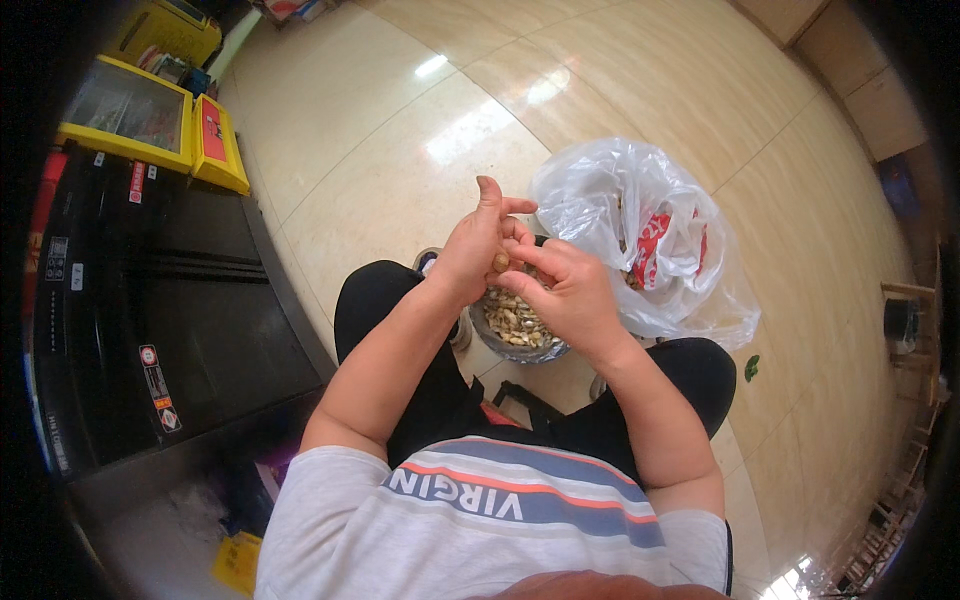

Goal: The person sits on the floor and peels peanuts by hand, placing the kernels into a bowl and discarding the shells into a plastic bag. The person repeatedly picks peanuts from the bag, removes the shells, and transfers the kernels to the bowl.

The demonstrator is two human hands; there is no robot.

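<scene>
My left hand (480, 238) is turned palm up, its thumb and index finger stretched out and its other fingers curled. A small brownish roundish piece (501, 262) lies against its palm side, between the two hands. My right hand (564, 283) reaches to it with thumb and index finger bent close to the piece; whether they grip it is not clear. Below both hands stands a round bowl (517, 352) lined with plastic, holding many pale, shell-like pieces (516, 319). The hands hide part of the bowl. Beside it, at the right, lies a translucent plastic bag (600, 176) with red print and dark contents.
A black appliance with glass panels (210, 292) stands at the left, with a yellow-framed case (127, 112) beyond it. A green leaf (751, 368) lies on the tiled floor (795, 300) at the right. Wooden furniture (907, 289) stands near the right rim. My knees flank the bowl.
</scene>
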